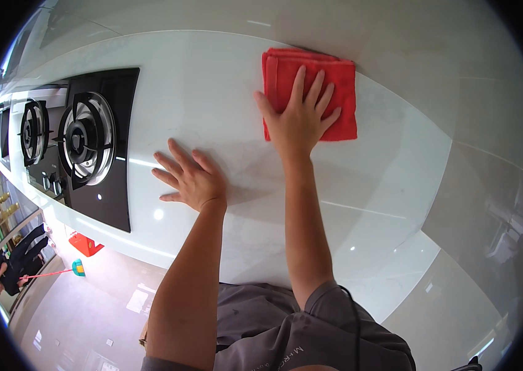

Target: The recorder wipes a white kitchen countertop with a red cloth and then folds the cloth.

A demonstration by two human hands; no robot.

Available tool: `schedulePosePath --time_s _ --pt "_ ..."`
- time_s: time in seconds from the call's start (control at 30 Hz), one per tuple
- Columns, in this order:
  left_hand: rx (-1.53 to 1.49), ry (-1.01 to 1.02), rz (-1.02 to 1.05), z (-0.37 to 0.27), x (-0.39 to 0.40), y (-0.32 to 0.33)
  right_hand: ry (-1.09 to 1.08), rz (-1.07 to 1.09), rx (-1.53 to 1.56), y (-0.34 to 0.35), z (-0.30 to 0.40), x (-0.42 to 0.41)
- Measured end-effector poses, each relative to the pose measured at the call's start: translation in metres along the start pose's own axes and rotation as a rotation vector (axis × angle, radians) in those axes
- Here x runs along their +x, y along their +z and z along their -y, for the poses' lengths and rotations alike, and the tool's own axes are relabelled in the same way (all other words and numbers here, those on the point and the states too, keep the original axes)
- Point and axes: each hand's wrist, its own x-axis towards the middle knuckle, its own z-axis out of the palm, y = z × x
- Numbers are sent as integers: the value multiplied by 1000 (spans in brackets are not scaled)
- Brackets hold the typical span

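A folded red cloth lies flat on the white countertop, its far edge close to the tiled wall. My right hand rests on top of it with spread fingers, the palm pressing down and the thumb reaching past the cloth's left edge. It does not grasp the cloth between the fingers. My left hand holds nothing. Its fingers are splayed towards the gas hob, and it leans on or hovers just over the countertop; which of these I cannot tell.
A black glass gas hob with two burners is set into the counter on the left. Tiled wall borders the far and right sides. Beyond the counter, a person holds a broom near a red box on the floor.
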Motion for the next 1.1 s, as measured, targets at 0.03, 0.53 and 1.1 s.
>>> schedulePosePath --time_s 0.03,0.53,1.1 --pt "-3 -5 5 0 0 -1 1 0 0 0 3 7" --pt "-19 -1 11 0 -1 -5 -179 141 116 -31 -28 -52" --pt "-58 23 -40 3 -3 3 733 111 2622 -42 -197 -155"
